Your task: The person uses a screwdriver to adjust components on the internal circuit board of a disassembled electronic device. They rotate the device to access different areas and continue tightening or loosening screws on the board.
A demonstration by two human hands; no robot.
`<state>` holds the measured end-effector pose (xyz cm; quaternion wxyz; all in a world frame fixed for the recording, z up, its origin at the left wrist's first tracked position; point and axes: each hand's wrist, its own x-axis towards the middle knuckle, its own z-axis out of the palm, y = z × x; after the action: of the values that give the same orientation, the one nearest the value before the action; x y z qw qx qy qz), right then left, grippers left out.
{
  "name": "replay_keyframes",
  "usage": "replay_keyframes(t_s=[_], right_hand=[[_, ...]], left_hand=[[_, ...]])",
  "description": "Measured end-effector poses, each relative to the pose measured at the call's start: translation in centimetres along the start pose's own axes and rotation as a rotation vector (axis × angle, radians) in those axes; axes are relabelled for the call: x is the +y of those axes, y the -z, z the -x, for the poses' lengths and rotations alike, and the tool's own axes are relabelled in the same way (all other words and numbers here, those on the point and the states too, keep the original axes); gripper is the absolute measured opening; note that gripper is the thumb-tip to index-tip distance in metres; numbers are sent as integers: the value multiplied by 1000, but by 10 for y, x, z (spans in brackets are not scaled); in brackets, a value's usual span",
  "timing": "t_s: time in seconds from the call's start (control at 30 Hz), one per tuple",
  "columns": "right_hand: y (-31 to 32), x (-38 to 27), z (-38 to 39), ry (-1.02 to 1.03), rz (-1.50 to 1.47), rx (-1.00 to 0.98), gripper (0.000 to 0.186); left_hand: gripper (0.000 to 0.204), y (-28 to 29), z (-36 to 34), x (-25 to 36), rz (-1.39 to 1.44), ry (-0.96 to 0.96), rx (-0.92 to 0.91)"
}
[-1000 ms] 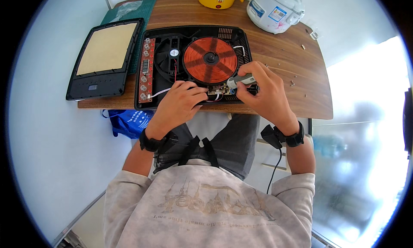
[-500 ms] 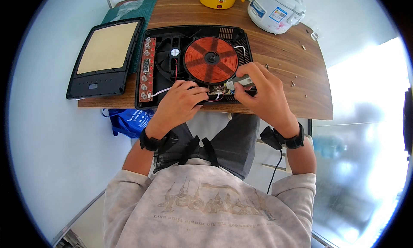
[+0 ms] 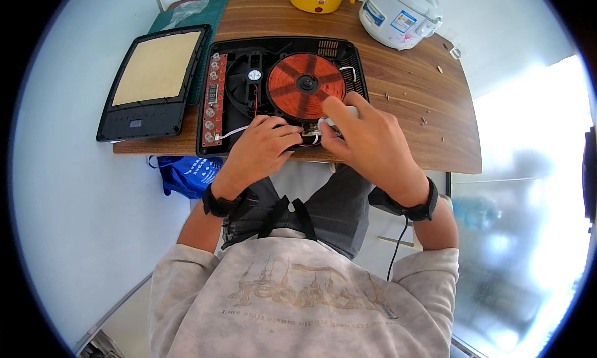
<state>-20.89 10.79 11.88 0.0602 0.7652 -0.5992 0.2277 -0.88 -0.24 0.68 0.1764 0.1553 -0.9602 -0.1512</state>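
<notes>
The right hand (image 3: 377, 144) is gripping a probably rigid tool (image 3: 323, 123), best held round its middle, while the left hand (image 3: 264, 145), grip unclear, is resting by a likely fragile circuit board (image 3: 310, 132).

L forearm (image 3: 199, 231) angles up & rt from lower left of ctr; L wrist (image 3: 226, 181) approx. straight. L hand (image 3: 264, 148) above ctr, slightly left, back up, fingers (image 3: 287, 132) bent, tips twd rt. R forearm (image 3: 437, 235) slants up-left from lower rt; R hand (image 3: 373, 140) upper ctr-rt, back up, curled in closed grip, thumb (image 3: 334, 144) below index (image 3: 339, 112). Hands near e/o, not touching.
</notes>
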Motion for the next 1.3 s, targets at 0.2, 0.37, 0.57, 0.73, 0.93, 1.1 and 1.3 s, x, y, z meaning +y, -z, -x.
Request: replay_keyframes(t_s=[0.2,0.37,0.57,0.73,0.93,1.1,1.3], right_hand=[[2,-5,-14,28,-109,-34,22],[-9,3,-16,2,-311,15,30],[-8,8,-21,-81,-389,-7,31],[2,-3,-23,-44,-153,36,30],[-8,-2,-21,-41,-192,105,36],[-13,-4,-22,-74,-286,249,44],[-13,0,-20,-105,-288,224,40]], left_hand=[[25,-2,2,-2,-48,-29,25],[28,1,0,1,-5,-8,2],[24,0,0,0,-7,-10,6],[24,0,2,-2,-57,-26,2],[26,1,0,1,-10,0,-14],[26,1,0,0,-1,-1,-14],[25,-1,1,0,-1,5,-11]])
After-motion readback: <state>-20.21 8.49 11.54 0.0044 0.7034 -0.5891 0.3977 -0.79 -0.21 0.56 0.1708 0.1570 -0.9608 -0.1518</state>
